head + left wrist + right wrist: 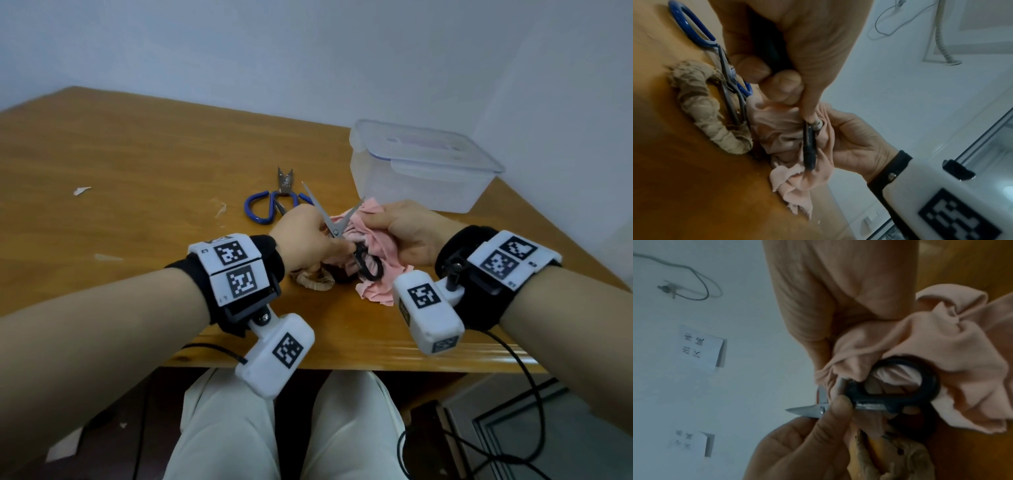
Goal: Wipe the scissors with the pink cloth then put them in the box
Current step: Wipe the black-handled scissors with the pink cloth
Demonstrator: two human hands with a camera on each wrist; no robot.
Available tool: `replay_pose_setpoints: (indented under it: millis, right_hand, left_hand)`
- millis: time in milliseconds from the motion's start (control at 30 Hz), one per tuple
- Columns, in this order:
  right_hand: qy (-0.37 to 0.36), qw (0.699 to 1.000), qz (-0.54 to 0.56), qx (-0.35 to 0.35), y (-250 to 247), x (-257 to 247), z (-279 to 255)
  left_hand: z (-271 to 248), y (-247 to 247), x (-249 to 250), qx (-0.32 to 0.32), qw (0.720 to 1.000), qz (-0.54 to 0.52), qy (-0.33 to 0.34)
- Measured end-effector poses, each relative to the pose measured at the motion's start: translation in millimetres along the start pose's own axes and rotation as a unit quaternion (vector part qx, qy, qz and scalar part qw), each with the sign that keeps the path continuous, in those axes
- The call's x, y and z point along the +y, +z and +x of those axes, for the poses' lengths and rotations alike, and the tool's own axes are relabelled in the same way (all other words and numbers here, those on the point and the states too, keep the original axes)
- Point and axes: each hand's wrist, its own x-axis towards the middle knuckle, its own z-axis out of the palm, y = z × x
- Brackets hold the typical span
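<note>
Black wristbands (455,253) with white tagged camera blocks (426,313), seemingly cream trousers (226,428).

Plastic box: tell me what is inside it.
The plastic box has its lid on. Through the cloudy walls no scissors show inside; a faint purple patch shows through the lid, too unclear to name. Its floor cannot be seen.

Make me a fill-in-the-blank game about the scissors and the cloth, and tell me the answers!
1. The left hand pinches the black-handled scissors, whose blades are ____.
2. The right hand grips a ____ cloth.
3. The box has its lid ____.
4. The scissors lying on the table have ____ handles.

Missing words: open; pink; on; blue
</note>
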Motion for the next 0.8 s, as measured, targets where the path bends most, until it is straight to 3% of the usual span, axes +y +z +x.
replay_pose_setpoints:
  millis: [133,300,567,800]
  right_hand:
    - [0.018,0.996,-0.024,-0.088,-0.8,3.7,-3.2]
    - [-0.020,0.994,0.012,-0.108,6.5,10.2,-1.7]
    - [-0.077,0.996,0.006,-0.037,20.7,10.2,-3.9]
    - [-0.077,0.996,-0.012,-0.050,16.7,6.5,-7.5]
  left_hand:
    - [0.7,1.1,0.3,0.007,0.999,0.016,0.027]
    - [-2.6,3.9,5.6,0.005,0.995,0.068,0.075]
    - [-2.2,0.4,4.0,0.010,0.994,0.089,0.066]
    - [-2.6,-2.2,1.9,-0.013,0.999,-0.001,0.046]
